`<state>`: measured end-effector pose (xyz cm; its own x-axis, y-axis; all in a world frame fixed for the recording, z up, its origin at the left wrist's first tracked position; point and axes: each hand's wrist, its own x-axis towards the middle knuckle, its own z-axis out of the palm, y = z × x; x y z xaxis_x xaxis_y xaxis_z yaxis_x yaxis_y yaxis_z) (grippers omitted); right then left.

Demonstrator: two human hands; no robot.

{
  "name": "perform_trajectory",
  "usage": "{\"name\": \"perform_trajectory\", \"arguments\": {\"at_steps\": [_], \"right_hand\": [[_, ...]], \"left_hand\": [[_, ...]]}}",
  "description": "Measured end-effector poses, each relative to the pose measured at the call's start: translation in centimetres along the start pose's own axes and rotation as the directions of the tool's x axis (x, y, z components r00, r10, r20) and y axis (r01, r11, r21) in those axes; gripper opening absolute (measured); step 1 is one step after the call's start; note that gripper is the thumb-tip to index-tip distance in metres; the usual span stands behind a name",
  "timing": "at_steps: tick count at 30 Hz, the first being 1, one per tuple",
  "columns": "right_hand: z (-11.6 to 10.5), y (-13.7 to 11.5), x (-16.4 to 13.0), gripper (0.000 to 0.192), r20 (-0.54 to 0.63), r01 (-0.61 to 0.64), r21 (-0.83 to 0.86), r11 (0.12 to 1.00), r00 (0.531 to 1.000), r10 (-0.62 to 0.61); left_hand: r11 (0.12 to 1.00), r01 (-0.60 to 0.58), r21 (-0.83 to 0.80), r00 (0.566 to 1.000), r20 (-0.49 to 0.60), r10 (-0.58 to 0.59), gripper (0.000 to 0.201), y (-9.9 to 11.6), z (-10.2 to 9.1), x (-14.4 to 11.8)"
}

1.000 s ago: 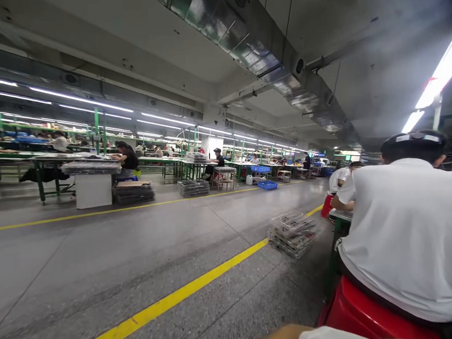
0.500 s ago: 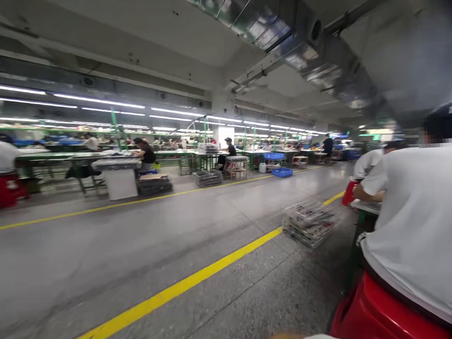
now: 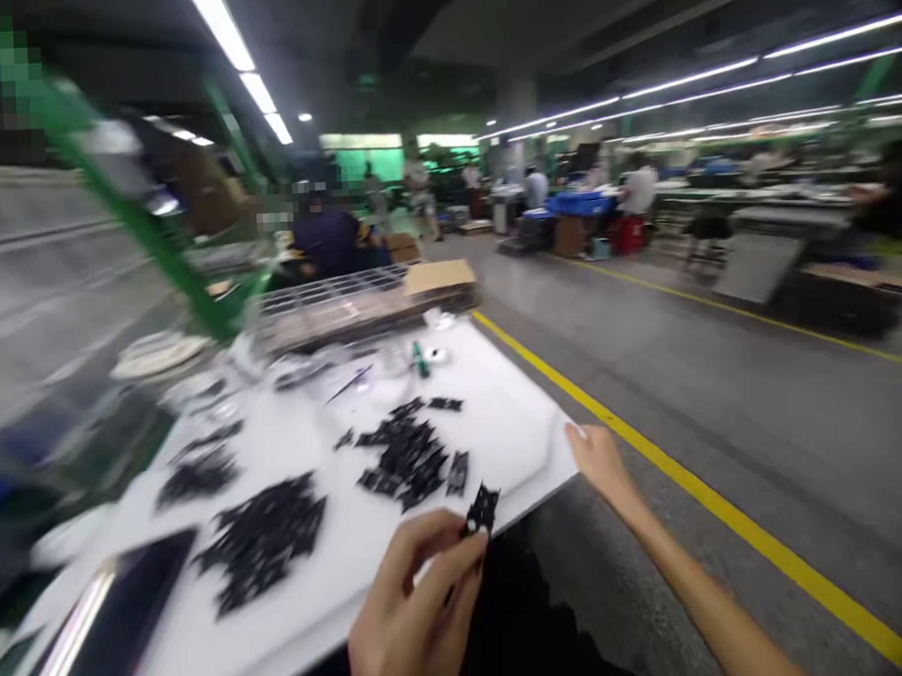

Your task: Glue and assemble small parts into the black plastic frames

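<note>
My left hand [image 3: 414,609] pinches a small black flat part [image 3: 481,509] between thumb and fingertips, just over the near edge of a white work table [image 3: 500,426]. My right hand [image 3: 602,461] reaches out to the table's right corner and rests its fingers against the edge, holding nothing. Several piles of similar black parts lie on the table: one pile [image 3: 411,454] just beyond the held part, another pile [image 3: 261,536] to the left. The view is motion-blurred.
A green pen-like item [image 3: 420,359] and stacked wire trays with a cardboard piece [image 3: 439,276] sit at the table's far end. A green post [image 3: 155,241] rises at left. A person in dark clothes [image 3: 332,239] sits beyond. A yellow floor line [image 3: 689,487] borders the aisle on the right.
The view swung from the aisle and a seated person in white to the white table. Both my hands came into view, the left holding a black part.
</note>
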<state>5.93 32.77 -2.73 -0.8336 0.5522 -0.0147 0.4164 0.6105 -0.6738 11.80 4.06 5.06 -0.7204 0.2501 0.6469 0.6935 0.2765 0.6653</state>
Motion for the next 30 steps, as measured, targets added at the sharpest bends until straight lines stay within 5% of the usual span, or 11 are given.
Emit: {"name": "perform_trajectory", "arguments": {"at_steps": [3,8,11,13,15,19,27,30], "right_hand": [[-1.1,-0.3,-1.7,0.028,-0.092,0.015,-0.022,1.0,0.996,-0.017],[-3.1,-5.2,-8.1,0.041,-0.298,0.158,0.111,0.981,0.947,-0.119],[-2.6,-9.8,-12.4,0.05,-0.104,0.314,0.314,0.896,0.949,-0.296],[-1.6,-12.6,-14.4,0.057,0.215,0.243,0.607,0.756,0.866,-0.451],[-0.2,-14.6,-15.6,0.058,0.329,0.124,0.711,0.692,0.811,-0.484],[2.1,-16.8,-16.2,0.051,0.361,0.06,0.694,0.718,0.833,-0.419],[4.3,-18.6,-15.4,0.039,0.427,0.12,0.65,0.75,0.759,-0.492],[4.6,-19.2,-14.5,0.029,0.446,0.12,0.672,0.731,0.722,-0.529]], "left_hand": [[0.97,-0.174,0.168,0.977,-0.093,0.192,0.031,0.3,-1.7,0.4],[0.97,-0.178,0.164,0.968,-0.15,0.202,0.034,1.0,-3.1,0.1],[0.971,-0.188,0.147,0.964,-0.16,0.211,0.035,0.8,-4.1,-0.5],[0.968,-0.198,0.156,0.963,-0.155,0.222,0.036,0.5,-5.0,-1.0],[0.966,-0.195,0.169,0.964,-0.149,0.22,0.036,0.0,-5.9,-1.4],[0.966,-0.179,0.188,0.967,-0.147,0.208,0.038,-1.4,-7.5,-2.3],[0.995,-0.058,0.081,0.981,-0.178,0.071,0.042,-3.4,-8.4,-3.9],[0.966,0.094,-0.239,0.961,-0.233,-0.151,0.031,-3.4,-8.2,-4.6]]}}
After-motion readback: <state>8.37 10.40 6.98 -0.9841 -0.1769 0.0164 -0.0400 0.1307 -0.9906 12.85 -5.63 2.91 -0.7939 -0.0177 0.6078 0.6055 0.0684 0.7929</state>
